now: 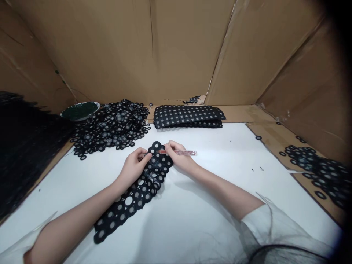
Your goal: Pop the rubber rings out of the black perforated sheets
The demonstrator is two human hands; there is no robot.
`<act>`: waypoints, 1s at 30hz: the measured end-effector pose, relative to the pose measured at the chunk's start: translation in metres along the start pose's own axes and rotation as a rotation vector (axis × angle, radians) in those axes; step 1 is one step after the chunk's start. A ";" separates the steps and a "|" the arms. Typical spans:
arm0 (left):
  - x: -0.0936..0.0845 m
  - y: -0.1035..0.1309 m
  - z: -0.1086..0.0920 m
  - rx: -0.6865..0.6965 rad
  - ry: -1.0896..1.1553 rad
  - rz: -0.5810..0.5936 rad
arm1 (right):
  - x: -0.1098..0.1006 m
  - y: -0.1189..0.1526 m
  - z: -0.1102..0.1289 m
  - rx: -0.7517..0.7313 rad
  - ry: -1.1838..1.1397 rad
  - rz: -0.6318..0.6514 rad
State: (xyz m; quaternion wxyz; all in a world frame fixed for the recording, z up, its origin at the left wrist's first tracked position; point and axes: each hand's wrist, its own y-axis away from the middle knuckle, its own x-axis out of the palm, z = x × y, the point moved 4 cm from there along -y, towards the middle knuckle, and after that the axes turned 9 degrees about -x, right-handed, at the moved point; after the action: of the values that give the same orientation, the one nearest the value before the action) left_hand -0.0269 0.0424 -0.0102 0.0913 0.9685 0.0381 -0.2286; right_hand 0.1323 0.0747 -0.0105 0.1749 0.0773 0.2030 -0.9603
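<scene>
A long strip of joined black rings with pale centres runs slantwise over the white table top, its upper end raised between my hands. My left hand pinches the left edge of that end between thumb and fingers. My right hand is closed around a slim, clear reddish tool, whose tip rests at the rings near the strip's top. The right fingers also touch the strip's right edge. Some rings farther down the strip look bigger and white in the middle.
Loose black rings lie in a large pile at the back left, beside a dish of dark green stuff. A folded ring sheet lies at the back. More rings are at the right. Cardboard walls surround the table.
</scene>
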 end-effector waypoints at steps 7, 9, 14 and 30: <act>0.001 0.001 -0.007 0.078 -0.027 -0.006 | 0.007 0.005 0.011 -0.065 0.151 0.073; 0.002 0.005 -0.008 0.100 -0.061 -0.055 | 0.014 0.005 0.011 -0.121 0.282 0.102; 0.004 0.013 -0.009 0.128 -0.212 -0.153 | 0.031 -0.002 0.004 -0.194 0.572 0.077; 0.005 -0.005 0.001 -0.081 0.076 0.164 | -0.001 0.002 -0.006 -0.024 0.036 0.132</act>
State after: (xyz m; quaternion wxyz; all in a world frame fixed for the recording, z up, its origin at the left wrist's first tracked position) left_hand -0.0232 0.0471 -0.0144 0.1470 0.9719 -0.0287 -0.1816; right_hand 0.1344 0.0753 -0.0166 0.2349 0.1058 0.2120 -0.9427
